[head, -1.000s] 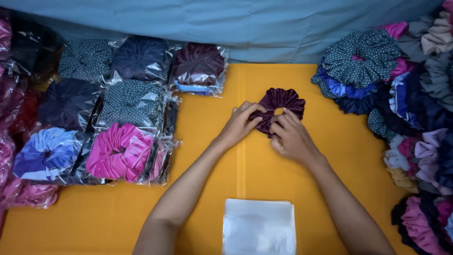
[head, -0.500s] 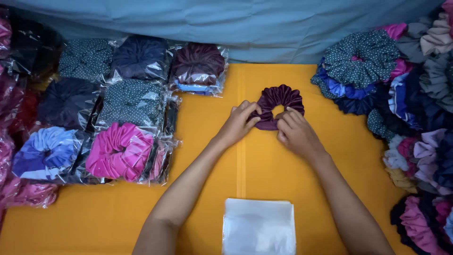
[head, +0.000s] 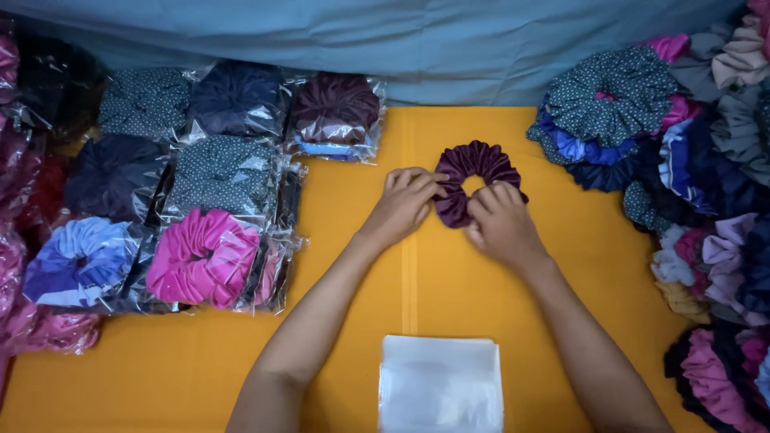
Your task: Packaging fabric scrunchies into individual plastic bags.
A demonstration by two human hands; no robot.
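Now your left hand [head: 405,204] and right hand [head: 499,224] both pinch the dark purple scrunchie [head: 475,178], which since a second ago has spread flatter and rounder on the yellow tabletop [head: 345,353], well above the stack of clear bags [head: 439,383].

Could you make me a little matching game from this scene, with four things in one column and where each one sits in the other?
Things:
1. dark purple scrunchie
2. stack of clear bags
3. bagged pink scrunchie
4. loose scrunchie pile

Places:
A. right edge of the yellow table
B. near edge, between the forearms
C. between the left hand and right hand
D. left side, among packed ones

Pairs: 1-C, 2-B, 3-D, 4-A
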